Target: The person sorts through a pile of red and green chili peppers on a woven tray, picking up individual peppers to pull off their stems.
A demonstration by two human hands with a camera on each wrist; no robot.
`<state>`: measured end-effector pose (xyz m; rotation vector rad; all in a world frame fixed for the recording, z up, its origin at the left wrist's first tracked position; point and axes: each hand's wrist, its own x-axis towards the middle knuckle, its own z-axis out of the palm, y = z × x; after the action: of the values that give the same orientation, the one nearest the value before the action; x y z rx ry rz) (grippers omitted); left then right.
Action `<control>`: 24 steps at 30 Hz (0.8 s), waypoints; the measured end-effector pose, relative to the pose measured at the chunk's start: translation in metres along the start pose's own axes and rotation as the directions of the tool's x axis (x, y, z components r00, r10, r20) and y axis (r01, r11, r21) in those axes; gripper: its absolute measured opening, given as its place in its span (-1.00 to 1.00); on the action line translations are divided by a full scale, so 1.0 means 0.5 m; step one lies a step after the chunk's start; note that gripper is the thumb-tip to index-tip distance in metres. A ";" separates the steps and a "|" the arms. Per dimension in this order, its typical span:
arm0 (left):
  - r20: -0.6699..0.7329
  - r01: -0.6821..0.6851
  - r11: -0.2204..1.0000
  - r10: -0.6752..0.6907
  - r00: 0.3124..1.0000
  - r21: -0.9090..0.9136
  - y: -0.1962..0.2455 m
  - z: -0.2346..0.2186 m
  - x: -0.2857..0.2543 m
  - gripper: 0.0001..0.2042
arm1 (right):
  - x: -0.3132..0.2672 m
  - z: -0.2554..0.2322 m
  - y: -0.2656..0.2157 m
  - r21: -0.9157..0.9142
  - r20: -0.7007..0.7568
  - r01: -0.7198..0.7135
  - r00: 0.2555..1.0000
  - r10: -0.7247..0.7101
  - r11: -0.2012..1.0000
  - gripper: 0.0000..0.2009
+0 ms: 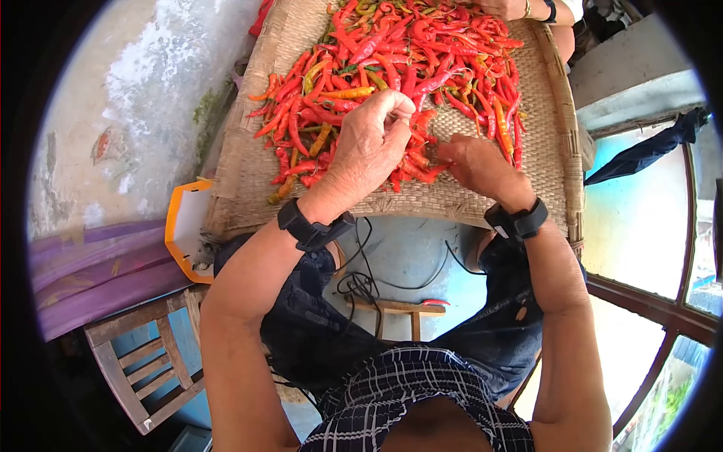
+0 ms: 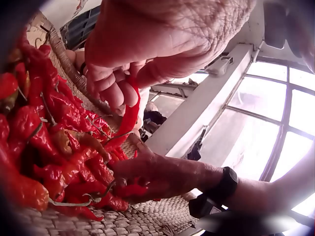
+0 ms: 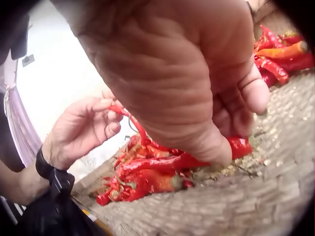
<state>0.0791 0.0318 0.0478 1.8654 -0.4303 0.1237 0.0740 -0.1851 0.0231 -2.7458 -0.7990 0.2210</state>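
Note:
Red chili peppers (image 1: 361, 45), with a few yellow and green ones among them, lie heaped on a woven tray (image 1: 542, 98). My left hand (image 1: 369, 147) is raised over the near part of the heap. Between its thumb and fingers it pinches one red chili pepper (image 2: 129, 118), which hangs down in the left wrist view. Lower and to the right, my right hand (image 1: 486, 172) is close over the weave with its fingers curled. A red chili pepper (image 3: 240, 147) shows at its thumb and fingertips in the right wrist view, its middle partly hidden by the thumb.
Another person's hand (image 1: 503, 7) reaches in at the far edge of the tray. A worn wall (image 1: 135, 90) stands left and a window (image 1: 640, 218) right. A wooden chair (image 1: 147, 361) is at lower left. Below the tray are black cables (image 1: 361, 286) and a wooden stool (image 1: 399, 307).

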 end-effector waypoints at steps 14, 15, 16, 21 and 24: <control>-0.017 -0.008 1.000 0.008 1.000 -0.022 -0.008 0.002 -0.001 -0.87 | 0.028 -0.126 0.048 0.938 -0.299 0.146 0.798 0.523 0.313 -0.50; -0.015 -0.010 1.000 0.009 1.000 -0.023 -0.012 0.004 -0.002 -0.87 | 0.029 -0.121 0.034 0.938 -0.300 0.147 0.797 0.525 0.313 -0.50; 0.018 0.037 0.993 -0.036 0.999 -0.112 -0.017 0.006 -0.001 -0.88 | 0.025 -0.111 0.014 0.898 -0.207 -0.009 0.874 0.439 0.441 -0.55; 0.136 0.198 0.921 -0.161 0.978 -0.336 -0.004 0.003 0.000 -0.87 | 0.026 -0.043 -0.051 0.705 -0.077 0.028 0.996 0.037 0.708 -0.71; 0.135 0.249 0.892 -0.213 0.968 -0.377 -0.004 0.000 0.000 -0.86 | 0.024 -0.067 -0.053 0.662 0.029 -0.095 0.994 0.101 0.744 -0.79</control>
<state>0.0795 0.0322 0.0460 1.5133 -0.2664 -0.1977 0.0781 -0.1645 0.0622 -2.0972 -0.4441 0.4235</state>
